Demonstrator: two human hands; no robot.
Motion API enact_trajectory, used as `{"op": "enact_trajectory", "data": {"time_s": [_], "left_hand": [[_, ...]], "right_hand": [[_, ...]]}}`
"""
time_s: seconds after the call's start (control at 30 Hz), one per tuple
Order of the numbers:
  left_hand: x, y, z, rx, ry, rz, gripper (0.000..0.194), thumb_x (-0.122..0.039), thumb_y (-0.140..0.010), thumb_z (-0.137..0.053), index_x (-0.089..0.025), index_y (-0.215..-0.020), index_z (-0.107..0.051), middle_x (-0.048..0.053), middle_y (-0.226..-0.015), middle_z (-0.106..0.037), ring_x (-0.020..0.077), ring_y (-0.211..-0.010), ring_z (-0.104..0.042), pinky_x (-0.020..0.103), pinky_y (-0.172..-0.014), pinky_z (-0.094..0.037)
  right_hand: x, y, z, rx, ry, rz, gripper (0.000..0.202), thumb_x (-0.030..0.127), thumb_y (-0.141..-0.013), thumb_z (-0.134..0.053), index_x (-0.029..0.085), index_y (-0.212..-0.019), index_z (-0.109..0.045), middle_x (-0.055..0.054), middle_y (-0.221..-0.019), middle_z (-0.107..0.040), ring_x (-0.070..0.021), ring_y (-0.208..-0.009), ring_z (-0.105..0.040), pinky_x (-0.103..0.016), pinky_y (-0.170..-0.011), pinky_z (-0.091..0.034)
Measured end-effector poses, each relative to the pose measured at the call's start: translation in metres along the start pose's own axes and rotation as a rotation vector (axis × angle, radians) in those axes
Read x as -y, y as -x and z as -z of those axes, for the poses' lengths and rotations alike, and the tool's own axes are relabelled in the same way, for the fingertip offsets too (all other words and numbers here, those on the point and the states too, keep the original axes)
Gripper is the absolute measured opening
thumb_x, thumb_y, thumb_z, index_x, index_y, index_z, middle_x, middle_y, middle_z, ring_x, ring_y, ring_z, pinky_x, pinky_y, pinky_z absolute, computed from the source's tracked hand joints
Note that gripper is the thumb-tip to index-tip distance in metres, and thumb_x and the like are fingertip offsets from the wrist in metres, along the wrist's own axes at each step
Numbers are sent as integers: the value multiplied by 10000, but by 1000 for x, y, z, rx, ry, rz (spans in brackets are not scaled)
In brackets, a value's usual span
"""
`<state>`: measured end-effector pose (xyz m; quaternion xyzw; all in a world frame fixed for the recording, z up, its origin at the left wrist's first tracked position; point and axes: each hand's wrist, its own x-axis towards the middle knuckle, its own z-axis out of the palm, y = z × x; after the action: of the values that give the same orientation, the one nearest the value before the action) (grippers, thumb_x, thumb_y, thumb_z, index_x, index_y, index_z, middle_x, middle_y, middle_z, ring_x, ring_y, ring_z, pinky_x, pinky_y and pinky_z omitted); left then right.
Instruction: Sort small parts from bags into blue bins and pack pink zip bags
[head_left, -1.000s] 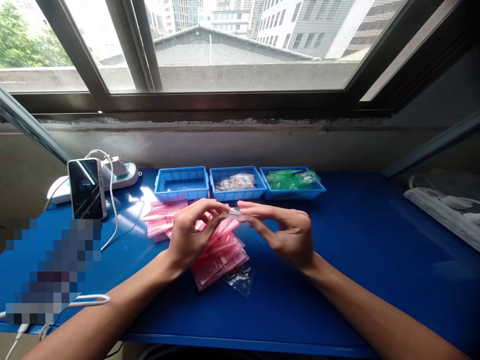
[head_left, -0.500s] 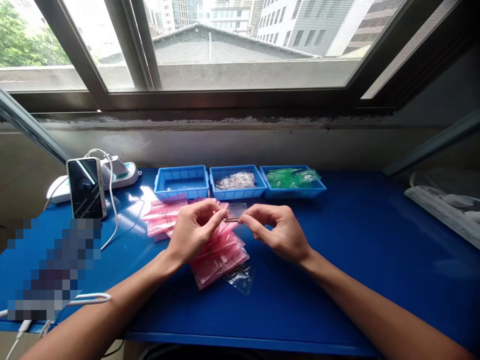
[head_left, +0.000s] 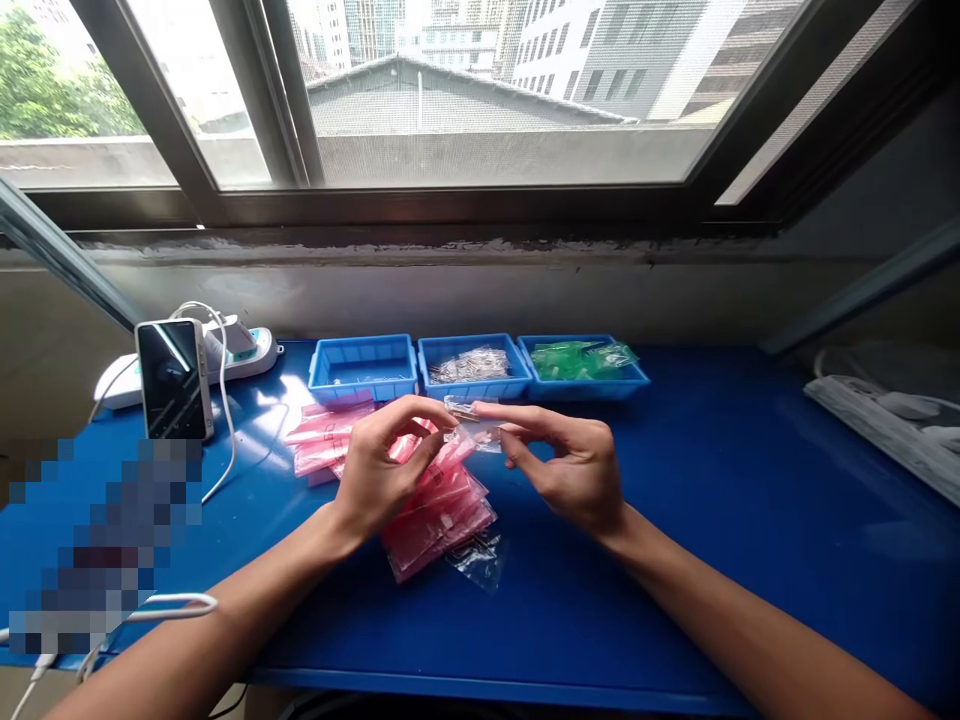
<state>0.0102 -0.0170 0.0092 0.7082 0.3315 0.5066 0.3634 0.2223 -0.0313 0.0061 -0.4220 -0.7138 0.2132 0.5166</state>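
A small clear bag (head_left: 487, 438) with thin metal pieces (head_left: 465, 413) at its upper edge hangs between my two hands. My left hand (head_left: 386, 465) pinches its left side between thumb and fingertips. On the right, my right hand (head_left: 574, 460) has its thumb and index finger apart, with the fingertips touching or very near the bag's right side. Pink packets (head_left: 439, 510) lie in a spread pile under and beside my left hand. Another clear bag (head_left: 480, 562) with dark pieces sticks out at the pile's lower right.
Three blue bins stand along the wall: the left bin (head_left: 363, 385) has a few small clear items, the middle bin (head_left: 472, 385) metal pieces, the right bin (head_left: 592, 385) green bags. A phone (head_left: 174, 380), power strip (head_left: 259, 350) and cables are at left.
The thin metal pieces have tilted and shifted slightly up, and the clear bag now shows between my hands. My right thumb and index finger have spread apart.
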Motion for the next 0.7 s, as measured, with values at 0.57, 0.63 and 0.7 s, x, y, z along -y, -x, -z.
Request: {"op": "enact_trajectory", "data": {"time_s": [0.57, 0.63, 0.7], "left_hand": [[-1, -3, 0, -14, -62, 234, 268, -403, -1041, -527, -176, -968, -649, 3, -788, -639, 154, -698, -576, 263, -661, -440], [1, -3, 0, -37, -11, 247, 261, -405, -1058, -499, -179, -1039, -629, -16, -749, -598, 151, -687, -569, 262, -666, -436], [3, -2, 0, -23, 17, 252, 264, -410, -1068, -483, -181, -1071, -614, -29, -714, -567, 149, -670, -554, 261, -660, -427]], "right_hand": [[-14, -19, 0, 155, -456, -398, 358, 485, -913, -735, 158, -767, -718, -49, -676, -750, -151, -482, -675, -223, -405, -492], [-23, -27, -1, 13, -438, -409, 387, 535, -889, -753, 157, -810, -730, -78, -782, -785, -169, -544, -720, -227, -416, -516], [-32, -34, -1, -68, -424, -439, 401, 556, -862, -774, 157, -882, -743, -111, -922, -809, -200, -650, -774, -228, -448, -549]]}}
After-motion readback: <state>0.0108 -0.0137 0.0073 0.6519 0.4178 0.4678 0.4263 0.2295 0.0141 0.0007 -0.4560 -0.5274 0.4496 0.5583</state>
